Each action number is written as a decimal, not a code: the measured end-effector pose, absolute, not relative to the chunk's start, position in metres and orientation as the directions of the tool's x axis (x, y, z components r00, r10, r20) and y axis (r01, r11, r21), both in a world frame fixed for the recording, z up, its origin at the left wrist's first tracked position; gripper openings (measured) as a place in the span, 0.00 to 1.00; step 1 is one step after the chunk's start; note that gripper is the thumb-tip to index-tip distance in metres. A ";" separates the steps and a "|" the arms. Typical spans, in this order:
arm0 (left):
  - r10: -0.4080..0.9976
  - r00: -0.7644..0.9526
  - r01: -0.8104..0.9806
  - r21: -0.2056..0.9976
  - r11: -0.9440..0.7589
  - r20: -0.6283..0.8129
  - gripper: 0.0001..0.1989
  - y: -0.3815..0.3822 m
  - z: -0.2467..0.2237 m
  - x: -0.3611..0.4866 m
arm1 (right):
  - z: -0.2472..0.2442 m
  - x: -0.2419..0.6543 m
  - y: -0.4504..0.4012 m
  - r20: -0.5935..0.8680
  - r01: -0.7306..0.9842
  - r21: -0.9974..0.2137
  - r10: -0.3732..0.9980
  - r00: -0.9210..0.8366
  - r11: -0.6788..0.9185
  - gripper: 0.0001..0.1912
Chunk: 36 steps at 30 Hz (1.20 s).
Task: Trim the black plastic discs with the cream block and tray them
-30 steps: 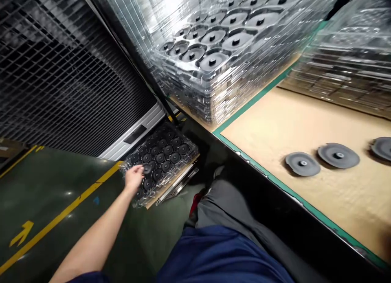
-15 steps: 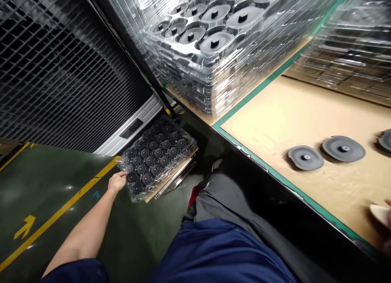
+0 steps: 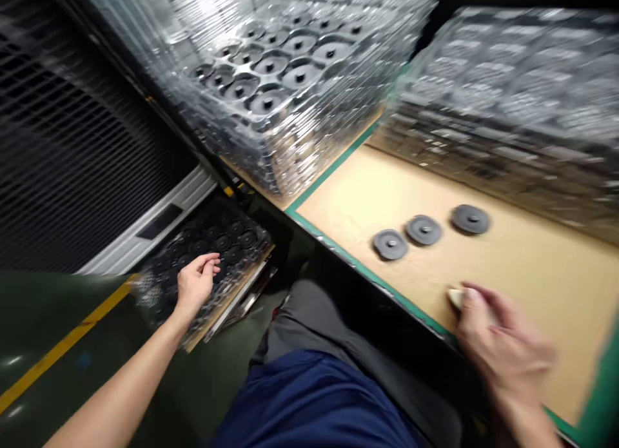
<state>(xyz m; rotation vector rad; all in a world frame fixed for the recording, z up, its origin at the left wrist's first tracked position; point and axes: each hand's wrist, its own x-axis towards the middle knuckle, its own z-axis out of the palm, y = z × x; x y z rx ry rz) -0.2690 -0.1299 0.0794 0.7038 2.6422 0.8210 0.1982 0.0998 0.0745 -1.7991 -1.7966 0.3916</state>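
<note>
My left hand is over a low clear plastic tray of black round discs. Its fingers are loosely bent and slightly apart, with nothing visible in them. On the tan tabletop at the right, my right hand is closed around a small pale cream piece, mostly hidden by the fingers and blurred. Beyond that hand lie three grey discs with raised centres: a near-left disc, a middle disc and a right disc.
A tall stack of clear trays holding grey discs stands at the table's far left corner. Another clear tray stack sits along the back. Green tape edges the tabletop. A dark grille rises on the left above the green floor.
My left hand has moved from the low tray's near-left corner to over its discs. The view has swung right, bringing my right hand with the pale piece and the third disc fully into sight.
</note>
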 end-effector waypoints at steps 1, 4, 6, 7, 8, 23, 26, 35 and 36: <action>0.603 -0.792 0.408 0.652 0.639 -0.095 0.15 -0.107 0.084 -0.247 | 0.077 0.196 0.101 0.222 0.810 -0.580 0.973 0.056 0.085 0.33; 0.823 -0.567 0.514 0.790 0.335 0.019 0.17 -0.037 0.103 -0.175 | 0.084 0.192 0.100 0.273 0.788 -0.591 0.962 -0.007 0.173 0.28; 0.928 -0.361 0.542 0.832 0.123 0.098 0.15 0.007 0.116 -0.131 | 0.087 0.191 0.098 0.305 0.795 -0.568 0.952 -0.039 0.215 0.25; 0.956 -0.262 0.543 0.839 0.035 0.130 0.15 0.027 0.121 -0.112 | 0.088 0.191 0.097 0.318 0.797 -0.557 0.946 -0.055 0.234 0.24; 0.972 -0.176 0.538 0.842 -0.035 0.153 0.16 0.045 0.124 -0.095 | 0.088 0.191 0.096 0.330 0.799 -0.547 0.941 -0.071 0.252 0.22; 0.951 -0.154 -0.088 0.962 0.257 -0.268 0.33 0.058 0.137 -0.011 | 0.103 0.165 0.054 0.377 0.617 -0.626 0.878 -0.295 0.477 0.17; 0.906 -0.152 -0.243 0.904 0.353 -0.395 0.31 0.030 0.136 0.008 | 0.102 0.153 0.035 0.292 0.506 -0.749 0.899 -0.326 0.427 0.21; 0.857 0.173 -0.455 0.733 0.506 -0.484 0.31 -0.005 0.147 -0.022 | 0.116 0.166 0.019 -0.325 0.011 -0.930 0.807 -0.494 -0.368 0.24; 0.857 0.218 -0.451 0.731 0.512 -0.467 0.30 -0.007 0.148 -0.025 | 0.118 0.166 0.019 -0.369 -0.041 -0.882 0.743 -0.558 -0.469 0.24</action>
